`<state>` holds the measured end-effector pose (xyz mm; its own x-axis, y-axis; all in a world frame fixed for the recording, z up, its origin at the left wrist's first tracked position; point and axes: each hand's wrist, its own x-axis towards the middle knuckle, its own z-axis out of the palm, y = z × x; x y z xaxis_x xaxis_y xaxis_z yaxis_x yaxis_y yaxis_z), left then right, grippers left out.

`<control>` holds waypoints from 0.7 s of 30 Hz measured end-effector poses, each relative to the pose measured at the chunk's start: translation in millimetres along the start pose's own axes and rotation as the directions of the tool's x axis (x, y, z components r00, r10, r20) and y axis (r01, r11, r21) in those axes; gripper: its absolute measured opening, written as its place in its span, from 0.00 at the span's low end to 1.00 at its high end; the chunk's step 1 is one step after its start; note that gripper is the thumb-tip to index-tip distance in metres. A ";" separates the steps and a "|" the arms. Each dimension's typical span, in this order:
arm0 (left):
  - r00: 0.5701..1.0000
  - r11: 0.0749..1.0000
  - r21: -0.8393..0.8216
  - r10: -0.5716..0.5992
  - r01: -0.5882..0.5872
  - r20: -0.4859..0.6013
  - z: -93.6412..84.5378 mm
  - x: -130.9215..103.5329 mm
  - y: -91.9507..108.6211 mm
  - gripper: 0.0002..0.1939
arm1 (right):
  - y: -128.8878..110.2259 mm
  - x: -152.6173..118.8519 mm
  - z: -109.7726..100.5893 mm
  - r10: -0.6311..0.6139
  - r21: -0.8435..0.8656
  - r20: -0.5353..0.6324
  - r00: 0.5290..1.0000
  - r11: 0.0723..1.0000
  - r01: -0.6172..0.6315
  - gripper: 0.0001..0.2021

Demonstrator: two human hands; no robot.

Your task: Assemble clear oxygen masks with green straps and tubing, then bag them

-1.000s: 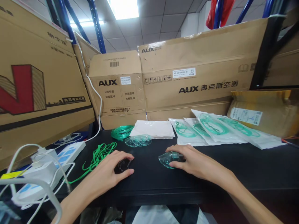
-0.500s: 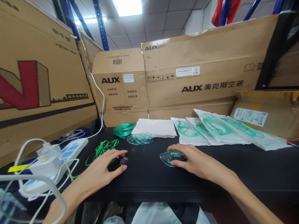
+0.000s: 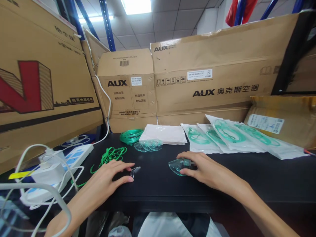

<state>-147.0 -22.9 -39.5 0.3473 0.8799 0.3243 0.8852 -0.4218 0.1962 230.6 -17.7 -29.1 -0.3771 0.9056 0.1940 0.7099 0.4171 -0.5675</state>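
Observation:
My right hand [image 3: 201, 166] grips a clear green oxygen mask [image 3: 175, 166] near its connector end, thumb below and fingers above, low over the black table. My left hand [image 3: 116, 172] is over the table's left half with thumb and fingers apart, open around small shiny clear or silvery curved strips [image 3: 135, 171]. The fingertips reach the edge of these strips; a firm grip does not show. Behind my left hand lies a tangle of green elastic cord [image 3: 112, 155]. Farther back, several clear mask shells [image 3: 148, 145] overlap in a row beside coiled green tubing [image 3: 130, 136].
White bags [image 3: 163, 134] lie at the back middle. Several packets with green tubing [image 3: 227, 133] overlap at the back right, beside a brown parcel [image 3: 278, 115]. A power strip [image 3: 76, 156] with white cables crowds the left. Cardboard boxes [image 3: 202, 59] wall the back.
The small shiny strips have shifted slightly right and spread out at my left fingertips. My left hand has moved a little. My right hand keeps the mask in almost the same place.

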 end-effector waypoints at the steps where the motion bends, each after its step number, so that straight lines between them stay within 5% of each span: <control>1: 1.000 1.000 0.003 0.002 -0.002 -0.018 -0.4 1.0 0.7 0.25 | 0.3 1.6 -0.4 -0.004 -0.001 -0.008 1.000 1.000 0.004 0.22; 6: 0.992 0.998 0.029 0.060 -0.057 -0.108 -5.8 17.0 13.1 0.23 | -2.5 30.7 -15.0 -0.134 -0.071 -0.132 0.982 0.990 0.125 0.22; 11: 0.973 0.987 0.066 0.157 -0.148 -0.166 -7.3 64.4 26.6 0.22 | -10.4 87.6 -28.2 -0.248 -0.134 -0.169 0.954 0.965 0.227 0.18; 16: 0.967 0.970 0.060 0.240 -0.235 -0.081 1.5 117.0 23.8 0.19 | -14.2 127.7 -15.2 -0.272 -0.159 -0.145 0.951 0.956 0.249 0.19; 21: 0.967 0.968 0.005 0.250 -0.250 -0.043 9.0 132.2 17.7 0.16 | -9.2 142.6 5.0 -0.283 -0.167 -0.122 0.951 0.951 0.262 0.19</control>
<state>-82.7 87.9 -1.6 0.5442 0.7362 0.4023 0.7719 -0.6273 0.1039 167.3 107.1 -0.2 -0.4875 0.7526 0.4426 0.6756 0.6463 -0.3549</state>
